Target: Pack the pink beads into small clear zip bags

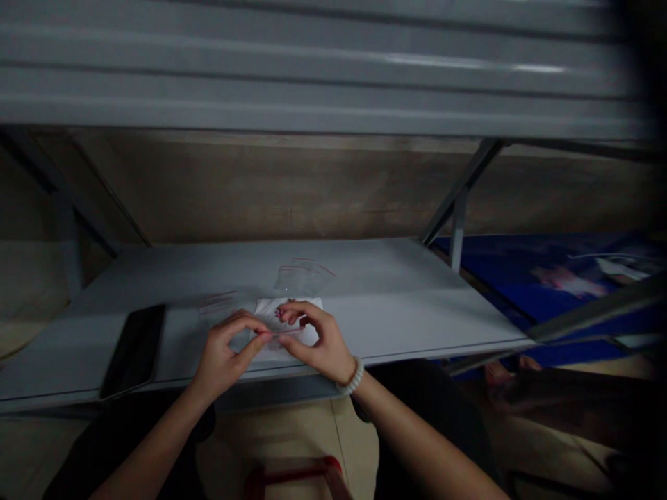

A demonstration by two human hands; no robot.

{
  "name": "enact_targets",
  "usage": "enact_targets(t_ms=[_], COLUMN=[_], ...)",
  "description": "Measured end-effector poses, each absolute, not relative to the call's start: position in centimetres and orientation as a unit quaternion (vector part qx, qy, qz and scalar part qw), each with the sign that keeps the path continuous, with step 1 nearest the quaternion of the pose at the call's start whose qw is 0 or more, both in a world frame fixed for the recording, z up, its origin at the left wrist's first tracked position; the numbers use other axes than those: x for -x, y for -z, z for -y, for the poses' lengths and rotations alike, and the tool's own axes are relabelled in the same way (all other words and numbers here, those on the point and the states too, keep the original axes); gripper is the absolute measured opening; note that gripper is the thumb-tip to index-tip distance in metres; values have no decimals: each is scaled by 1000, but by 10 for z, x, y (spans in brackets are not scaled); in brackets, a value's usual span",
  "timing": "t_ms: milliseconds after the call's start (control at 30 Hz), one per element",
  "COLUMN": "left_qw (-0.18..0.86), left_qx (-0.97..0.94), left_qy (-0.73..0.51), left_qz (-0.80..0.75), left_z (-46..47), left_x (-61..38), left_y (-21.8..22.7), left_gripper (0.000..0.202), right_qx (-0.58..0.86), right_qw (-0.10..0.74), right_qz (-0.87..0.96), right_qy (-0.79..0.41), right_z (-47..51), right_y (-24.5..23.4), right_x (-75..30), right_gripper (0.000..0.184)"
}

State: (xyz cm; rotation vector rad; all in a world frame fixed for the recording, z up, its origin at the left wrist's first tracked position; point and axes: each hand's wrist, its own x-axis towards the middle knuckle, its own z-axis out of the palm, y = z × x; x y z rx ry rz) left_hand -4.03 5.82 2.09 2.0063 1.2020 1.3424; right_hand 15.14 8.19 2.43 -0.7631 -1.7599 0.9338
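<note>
Both my hands work over the front edge of the grey table. My left hand [226, 351] pinches one end of a small clear zip bag [286, 332] with a reddish strip along its top. My right hand [326, 340], wearing a pale beaded bracelet [353, 378] on its wrist, curls around the other end, its thumb against the strip. Beside the right fingertips is a small cluster of dark and purplish bits [280, 312]; whether the fingers hold it I cannot tell. Under the hands lies a white sheet [267, 305], partly hidden.
More clear zip bags [302, 278] lie behind the hands, others [216, 304] to the left. A black tablet-like slab [134, 347] rests at the table's left. A grey shelf [313, 90] hangs overhead on slanted metal struts. A red stool [294, 476] stands below; blue sheeting [511, 278] lies right.
</note>
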Motion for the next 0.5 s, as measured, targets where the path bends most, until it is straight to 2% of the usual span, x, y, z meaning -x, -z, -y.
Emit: enact_targets(t_ms=[100, 133, 267, 400, 500], left_qw=[200, 196, 195, 179, 205], left_qx=[-737, -740, -752, -744, -702], left_qy=[-481, -477, -462, -456, -463], left_qz=[-430, -430, -429, -455, -501], left_z=[-57, -57, -57, -59, -64], left_x=[37, 37, 40, 46, 55], left_y=[-23, -23, -26, -27, -23], left_gripper=[4, 4, 4, 11, 12], right_qx=[307, 307, 301, 320, 351], right_qw=[467, 463, 454, 439, 455], right_qz=[749, 751, 757, 751, 713], right_qy=[-355, -357, -361, -376, -402], right_z=[-80, -79, -79, -81, -84], right_y=[-29, -30, -31, -25, -18], right_x=[-151, -151, -152, -148, -142], right_gripper=[7, 5, 14, 13, 15])
